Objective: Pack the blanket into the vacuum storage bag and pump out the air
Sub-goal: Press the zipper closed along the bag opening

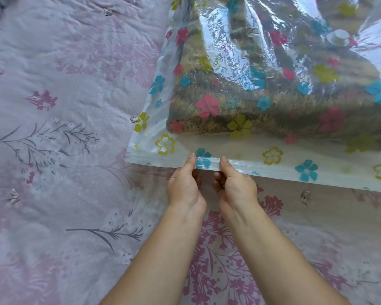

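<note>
Here, from the head view, I see the bag (218,148), clear plastic printed with pink, blue and yellow flowers, lying on a pink flowered bedspread (53,106). It fills the frame from about 12 o'clock round to 3 o'clock. The blanket (229,102), brownish and fuzzy, sits inside it and shows through the plastic. Its near edge stops short of the bag's mouth, so a flat band of plastic lies between the two.

The zip strip (273,170) runs along the bag's near edge, slanting down from 9 o'clock toward 4 o'clock.

Both forearms come in from 6 o'clock and meet at the centre of the frame. The left hand (184,186) pinches the zip strip with its thumb pressed on top and its fingers curled under the edge. The right hand (235,186) grips the strip just beside it in the same way, thumb above and fingers tucked below. The two hands are close together but not touching.

A round white valve (338,38) sits on the bag's upper face at about 2 o'clock, well apart from the hands. The plastic near it is crinkled and shiny.
</note>
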`<state>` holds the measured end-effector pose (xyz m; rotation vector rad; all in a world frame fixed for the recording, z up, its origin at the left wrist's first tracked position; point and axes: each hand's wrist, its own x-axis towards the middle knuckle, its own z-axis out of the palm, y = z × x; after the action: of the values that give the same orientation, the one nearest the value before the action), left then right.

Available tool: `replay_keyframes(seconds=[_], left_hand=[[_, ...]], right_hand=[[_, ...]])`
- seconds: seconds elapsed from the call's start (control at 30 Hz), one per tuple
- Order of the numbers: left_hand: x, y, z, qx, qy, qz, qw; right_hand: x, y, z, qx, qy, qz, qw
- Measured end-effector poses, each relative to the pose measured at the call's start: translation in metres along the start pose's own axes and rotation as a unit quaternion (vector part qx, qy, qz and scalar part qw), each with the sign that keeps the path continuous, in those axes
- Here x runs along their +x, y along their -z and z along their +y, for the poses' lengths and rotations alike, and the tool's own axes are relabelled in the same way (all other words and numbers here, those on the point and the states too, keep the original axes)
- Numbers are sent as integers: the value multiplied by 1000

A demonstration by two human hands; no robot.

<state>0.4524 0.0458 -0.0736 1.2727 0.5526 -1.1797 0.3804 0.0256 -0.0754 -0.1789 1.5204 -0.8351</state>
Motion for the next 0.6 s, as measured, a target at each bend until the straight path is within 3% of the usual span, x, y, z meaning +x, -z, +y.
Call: replay_keyframes(seconds=[0.6], left_hand=[[26,41,64,53,-74,21,996]], right_hand=[[5,4,0,-13,12,-10,1000]])
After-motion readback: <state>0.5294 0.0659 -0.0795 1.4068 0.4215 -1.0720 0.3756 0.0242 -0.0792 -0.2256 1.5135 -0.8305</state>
